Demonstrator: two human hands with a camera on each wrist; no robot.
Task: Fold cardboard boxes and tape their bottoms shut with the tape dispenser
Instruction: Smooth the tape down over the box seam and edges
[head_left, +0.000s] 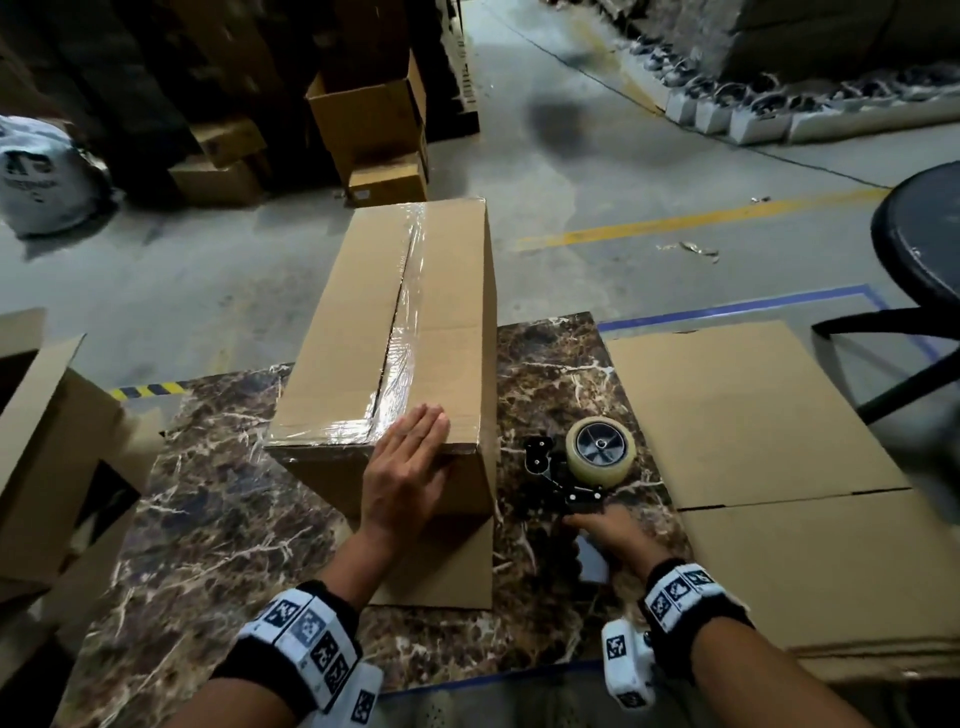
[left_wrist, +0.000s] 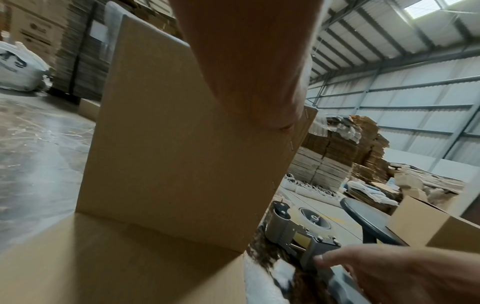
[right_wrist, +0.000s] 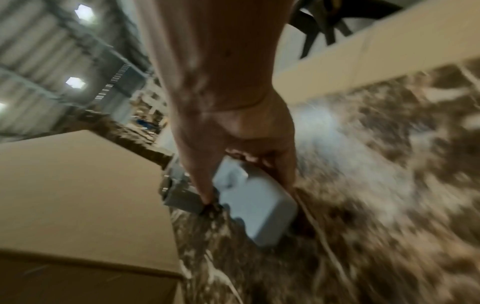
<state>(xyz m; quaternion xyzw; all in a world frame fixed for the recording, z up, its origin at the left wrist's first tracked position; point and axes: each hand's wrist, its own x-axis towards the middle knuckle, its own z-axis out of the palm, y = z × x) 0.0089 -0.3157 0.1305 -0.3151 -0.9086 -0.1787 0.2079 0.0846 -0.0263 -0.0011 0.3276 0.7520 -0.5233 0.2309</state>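
A folded cardboard box stands on the marble table, and clear tape runs along its top seam. My left hand lies flat, fingers straight, on the box's near right top corner. In the left wrist view the box's near wall fills the middle. To the right of the box, the tape dispenser lies on its side on the table. My right hand is low over its grey handle, with the thumb on one side and the fingers on the other.
A stack of flat cardboard sheets covers the table's right side. A dark round stool stands beyond it. An open box sits at the left edge. More boxes and pallets line the concrete floor behind.
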